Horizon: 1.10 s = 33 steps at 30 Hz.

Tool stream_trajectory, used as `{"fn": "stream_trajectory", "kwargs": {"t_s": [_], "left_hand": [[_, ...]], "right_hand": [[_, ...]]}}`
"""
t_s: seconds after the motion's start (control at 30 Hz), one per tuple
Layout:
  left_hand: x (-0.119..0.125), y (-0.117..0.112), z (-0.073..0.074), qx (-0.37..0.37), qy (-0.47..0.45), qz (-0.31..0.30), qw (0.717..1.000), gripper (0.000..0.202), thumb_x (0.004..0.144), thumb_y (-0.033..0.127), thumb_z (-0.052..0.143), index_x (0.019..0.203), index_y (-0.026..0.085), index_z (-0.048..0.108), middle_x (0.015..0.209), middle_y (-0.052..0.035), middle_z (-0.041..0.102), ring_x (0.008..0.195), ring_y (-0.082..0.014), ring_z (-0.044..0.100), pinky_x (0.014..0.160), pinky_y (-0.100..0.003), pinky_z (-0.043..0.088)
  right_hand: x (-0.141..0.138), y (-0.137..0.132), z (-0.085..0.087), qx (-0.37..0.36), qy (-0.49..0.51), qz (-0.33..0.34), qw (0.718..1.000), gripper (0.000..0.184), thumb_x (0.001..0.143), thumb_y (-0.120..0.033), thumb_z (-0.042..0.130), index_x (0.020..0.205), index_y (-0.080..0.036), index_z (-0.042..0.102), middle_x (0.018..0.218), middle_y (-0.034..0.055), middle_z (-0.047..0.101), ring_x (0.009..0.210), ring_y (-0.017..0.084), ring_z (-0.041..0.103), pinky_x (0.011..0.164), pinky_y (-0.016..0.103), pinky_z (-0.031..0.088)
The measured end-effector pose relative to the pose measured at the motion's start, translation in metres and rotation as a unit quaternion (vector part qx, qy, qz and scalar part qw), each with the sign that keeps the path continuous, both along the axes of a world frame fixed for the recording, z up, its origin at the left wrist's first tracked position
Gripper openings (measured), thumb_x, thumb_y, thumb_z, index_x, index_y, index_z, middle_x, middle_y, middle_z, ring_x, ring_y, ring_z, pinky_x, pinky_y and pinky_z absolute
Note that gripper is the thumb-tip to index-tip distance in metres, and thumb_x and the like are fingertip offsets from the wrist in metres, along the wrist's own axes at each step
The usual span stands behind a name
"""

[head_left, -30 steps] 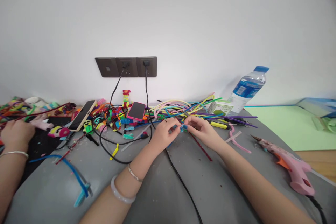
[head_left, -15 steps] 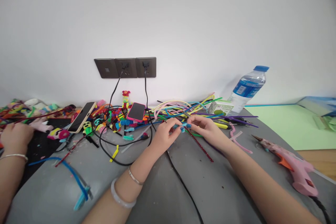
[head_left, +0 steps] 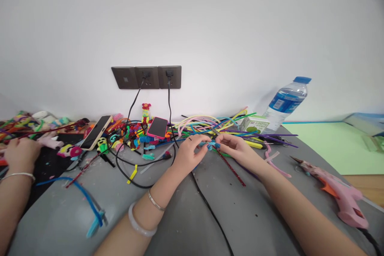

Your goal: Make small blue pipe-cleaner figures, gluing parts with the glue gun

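Note:
Between my two hands is a small blue pipe-cleaner piece (head_left: 212,144), bent into a compact shape and partly covered by my fingers. My left hand (head_left: 192,153), with a silver bangle and a pale bangle on its arm, pinches the left end. My right hand (head_left: 235,149) pinches the right end with thumb and fingertips. Both hands hover over the grey table (head_left: 246,216). Just beyond them spreads a pile of loose colourful pipe cleaners (head_left: 207,122). A dark red glittery pipe cleaner (head_left: 232,169) lies below my right hand.
On the right rests a pink glue gun (head_left: 336,194); behind it stand a water bottle (head_left: 286,104) and a small green-white box (head_left: 254,124). Black cables (head_left: 207,208) cross the table. Two phones (head_left: 157,127) lie among pipe-cleaner figures. Another person's hand (head_left: 22,154) is at far left.
My fingers have closed in a little around the blue piece, with the right hand's grip shifted slightly. The whole view has moved slightly.

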<state>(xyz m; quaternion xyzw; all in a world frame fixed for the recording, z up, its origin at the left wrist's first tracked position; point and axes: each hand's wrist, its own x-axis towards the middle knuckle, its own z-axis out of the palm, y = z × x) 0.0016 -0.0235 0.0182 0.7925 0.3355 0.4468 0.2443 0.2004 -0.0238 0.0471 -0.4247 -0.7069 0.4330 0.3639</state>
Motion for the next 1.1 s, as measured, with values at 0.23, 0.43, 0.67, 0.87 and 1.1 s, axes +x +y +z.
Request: {"fn": "stream_trajectory", "kwargs": {"t_s": [0.23, 0.43, 0.67, 0.87, 1.1], "left_hand": [[0.0, 0.0, 0.0, 0.012, -0.01, -0.012, 1.0, 0.022, 0.095, 0.02, 0.044, 0.102, 0.02, 0.065, 0.096, -0.0063, 0.068, 0.091, -0.0189, 0.062, 0.083, -0.03, 0.046], [0.002, 0.002, -0.002, -0.039, -0.041, -0.007, 0.998, 0.023, 0.096, 0.027, 0.043, 0.101, 0.021, 0.065, 0.097, -0.0057, 0.069, 0.082, -0.0168, 0.061, 0.075, -0.027, 0.046], [0.004, 0.001, 0.002, -0.09, -0.086, 0.021, 0.992, 0.021, 0.095, 0.028, 0.045, 0.093, 0.019, 0.063, 0.091, -0.0046, 0.068, 0.074, -0.0146, 0.059, 0.062, -0.024, 0.042], [0.005, 0.001, 0.002, -0.105, -0.087, 0.026, 0.99, 0.021, 0.094, 0.03, 0.046, 0.092, 0.019, 0.063, 0.09, -0.004, 0.068, 0.072, -0.0145, 0.059, 0.059, -0.024, 0.041], [0.003, 0.002, 0.001, -0.073, -0.087, 0.025, 0.993, 0.018, 0.094, 0.028, 0.046, 0.092, 0.019, 0.062, 0.092, -0.0049, 0.068, 0.075, -0.0147, 0.06, 0.06, -0.024, 0.041]], "right_hand": [[-0.001, 0.001, -0.002, 0.004, 0.004, 0.013, 1.0, 0.035, 0.083, -0.054, 0.063, 0.079, -0.019, 0.058, 0.07, -0.0001, 0.056, 0.064, 0.014, 0.05, 0.059, 0.025, 0.04], [0.0, 0.002, -0.004, 0.032, 0.013, -0.004, 0.999, 0.035, 0.085, -0.054, 0.061, 0.08, -0.019, 0.059, 0.071, 0.0007, 0.057, 0.063, 0.014, 0.05, 0.057, 0.026, 0.041], [-0.008, 0.001, -0.011, 0.132, 0.022, -0.044, 0.99, 0.029, 0.085, -0.05, 0.064, 0.09, -0.022, 0.061, 0.089, 0.0047, 0.06, 0.071, 0.017, 0.053, 0.065, 0.03, 0.044], [-0.013, -0.001, -0.011, 0.214, -0.004, -0.07, 0.974, 0.023, 0.088, -0.046, 0.063, 0.082, -0.024, 0.063, 0.084, 0.0049, 0.059, 0.073, 0.019, 0.051, 0.066, 0.033, 0.043], [-0.012, -0.004, -0.01, 0.227, -0.007, -0.067, 0.972, 0.021, 0.09, -0.044, 0.062, 0.083, -0.024, 0.062, 0.081, 0.0039, 0.057, 0.066, 0.017, 0.048, 0.066, 0.034, 0.041]]}}
